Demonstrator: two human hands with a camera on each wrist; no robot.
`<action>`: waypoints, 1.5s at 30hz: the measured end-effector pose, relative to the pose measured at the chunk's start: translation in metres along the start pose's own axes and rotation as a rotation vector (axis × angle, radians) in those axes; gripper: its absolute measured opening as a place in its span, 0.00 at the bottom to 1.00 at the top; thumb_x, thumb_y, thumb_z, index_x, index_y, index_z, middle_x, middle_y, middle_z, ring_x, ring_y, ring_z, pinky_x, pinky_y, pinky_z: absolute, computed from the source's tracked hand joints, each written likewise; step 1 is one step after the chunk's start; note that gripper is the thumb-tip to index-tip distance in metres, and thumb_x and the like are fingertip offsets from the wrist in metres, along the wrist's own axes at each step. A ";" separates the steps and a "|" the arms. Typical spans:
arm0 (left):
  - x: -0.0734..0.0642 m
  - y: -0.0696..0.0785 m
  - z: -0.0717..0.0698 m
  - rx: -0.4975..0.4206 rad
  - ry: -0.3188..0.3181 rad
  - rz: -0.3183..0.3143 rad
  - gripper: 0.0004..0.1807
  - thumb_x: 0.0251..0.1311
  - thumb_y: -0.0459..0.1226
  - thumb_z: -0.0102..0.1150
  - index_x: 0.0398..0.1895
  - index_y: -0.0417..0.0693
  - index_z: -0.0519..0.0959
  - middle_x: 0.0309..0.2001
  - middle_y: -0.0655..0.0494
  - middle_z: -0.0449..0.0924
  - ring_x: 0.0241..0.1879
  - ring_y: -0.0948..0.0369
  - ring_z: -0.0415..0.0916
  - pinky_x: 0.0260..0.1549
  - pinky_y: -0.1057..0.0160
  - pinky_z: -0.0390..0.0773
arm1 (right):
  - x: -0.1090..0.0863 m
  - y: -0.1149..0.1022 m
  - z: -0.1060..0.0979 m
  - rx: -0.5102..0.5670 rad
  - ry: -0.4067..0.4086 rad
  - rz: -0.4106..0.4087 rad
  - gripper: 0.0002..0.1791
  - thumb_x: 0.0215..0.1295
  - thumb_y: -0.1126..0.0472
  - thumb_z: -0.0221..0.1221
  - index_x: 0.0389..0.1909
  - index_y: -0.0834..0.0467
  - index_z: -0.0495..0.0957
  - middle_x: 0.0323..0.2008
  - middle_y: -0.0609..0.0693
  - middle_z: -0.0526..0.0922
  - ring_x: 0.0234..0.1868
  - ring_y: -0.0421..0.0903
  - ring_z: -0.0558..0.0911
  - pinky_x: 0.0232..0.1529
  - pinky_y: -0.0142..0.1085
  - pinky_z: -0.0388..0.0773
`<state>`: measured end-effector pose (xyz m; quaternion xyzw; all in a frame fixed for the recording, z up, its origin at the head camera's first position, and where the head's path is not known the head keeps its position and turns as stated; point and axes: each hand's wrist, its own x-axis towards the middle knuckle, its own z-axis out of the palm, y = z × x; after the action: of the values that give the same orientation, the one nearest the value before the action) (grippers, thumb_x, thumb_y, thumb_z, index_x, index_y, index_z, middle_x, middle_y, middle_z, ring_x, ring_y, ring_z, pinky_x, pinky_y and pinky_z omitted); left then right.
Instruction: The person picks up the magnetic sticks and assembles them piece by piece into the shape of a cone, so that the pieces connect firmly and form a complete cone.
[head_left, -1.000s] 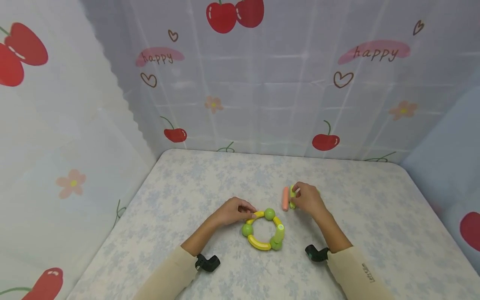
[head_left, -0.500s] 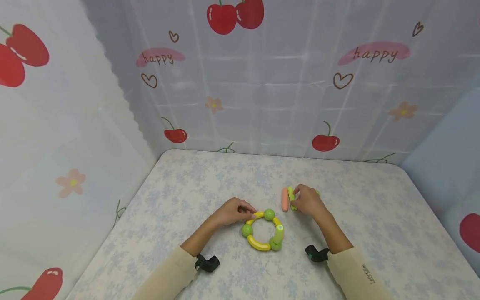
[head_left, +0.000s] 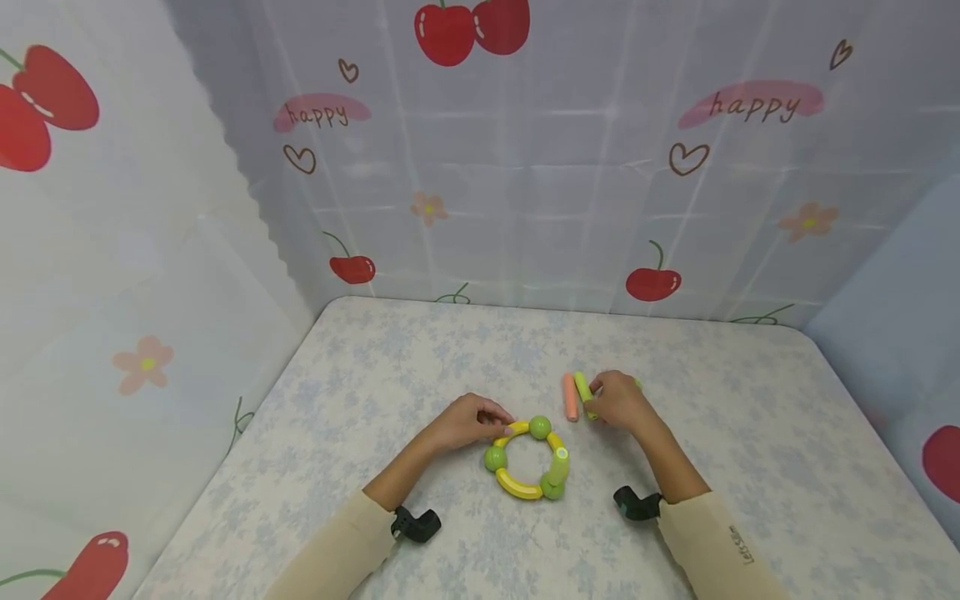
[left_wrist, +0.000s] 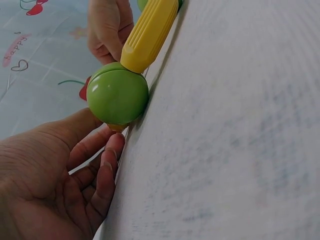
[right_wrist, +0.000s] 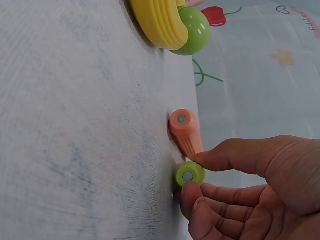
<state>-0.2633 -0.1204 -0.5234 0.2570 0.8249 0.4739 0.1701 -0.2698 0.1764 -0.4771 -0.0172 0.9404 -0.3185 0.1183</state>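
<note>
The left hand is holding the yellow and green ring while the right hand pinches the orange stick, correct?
Not quite: the right hand pinches the lime green stick, not the orange stick, as the right wrist view shows. The left hand does hold the ring.

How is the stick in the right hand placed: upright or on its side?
On its side: the head view shows the lime-green stick lengthwise beside the orange stick; the right hand pinches its near end.

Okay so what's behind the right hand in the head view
A sliver of a green piece peeks past the right hand; the rest is covered, its full shape unclear.
</note>
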 end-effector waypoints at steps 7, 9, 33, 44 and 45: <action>0.000 -0.001 0.000 0.008 0.000 -0.008 0.11 0.65 0.41 0.69 0.46 0.47 0.88 0.32 0.61 0.84 0.27 0.66 0.75 0.29 0.69 0.75 | 0.002 0.001 -0.007 0.084 -0.001 -0.060 0.25 0.66 0.64 0.64 0.59 0.73 0.75 0.27 0.53 0.82 0.22 0.44 0.79 0.25 0.36 0.76; 0.001 -0.001 0.000 0.014 0.002 -0.006 0.11 0.65 0.41 0.70 0.46 0.48 0.89 0.32 0.62 0.84 0.27 0.66 0.74 0.28 0.69 0.75 | 0.002 -0.001 -0.008 0.130 0.001 -0.074 0.25 0.66 0.64 0.64 0.60 0.73 0.75 0.30 0.54 0.84 0.24 0.44 0.81 0.27 0.37 0.78; 0.003 -0.002 0.001 -0.004 0.010 -0.021 0.10 0.63 0.42 0.71 0.45 0.48 0.89 0.31 0.60 0.84 0.26 0.65 0.74 0.27 0.69 0.74 | -0.006 -0.012 -0.001 0.333 -0.221 -0.501 0.10 0.62 0.67 0.70 0.43 0.59 0.81 0.40 0.53 0.85 0.42 0.51 0.85 0.39 0.40 0.84; 0.004 -0.003 0.000 0.008 0.009 -0.023 0.10 0.64 0.42 0.70 0.45 0.48 0.89 0.31 0.62 0.84 0.26 0.65 0.75 0.27 0.68 0.75 | -0.008 -0.019 0.005 0.315 -0.274 -0.550 0.09 0.61 0.69 0.70 0.41 0.59 0.83 0.38 0.53 0.86 0.38 0.51 0.85 0.37 0.36 0.83; 0.004 -0.003 0.000 0.013 0.013 -0.025 0.10 0.64 0.42 0.70 0.45 0.49 0.89 0.31 0.63 0.84 0.26 0.65 0.75 0.27 0.68 0.75 | -0.008 -0.020 0.005 0.312 -0.271 -0.549 0.09 0.61 0.68 0.70 0.41 0.58 0.83 0.38 0.51 0.86 0.38 0.50 0.85 0.37 0.36 0.83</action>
<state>-0.2670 -0.1192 -0.5259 0.2446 0.8322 0.4682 0.1688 -0.2621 0.1581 -0.4675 -0.2936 0.8164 -0.4732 0.1532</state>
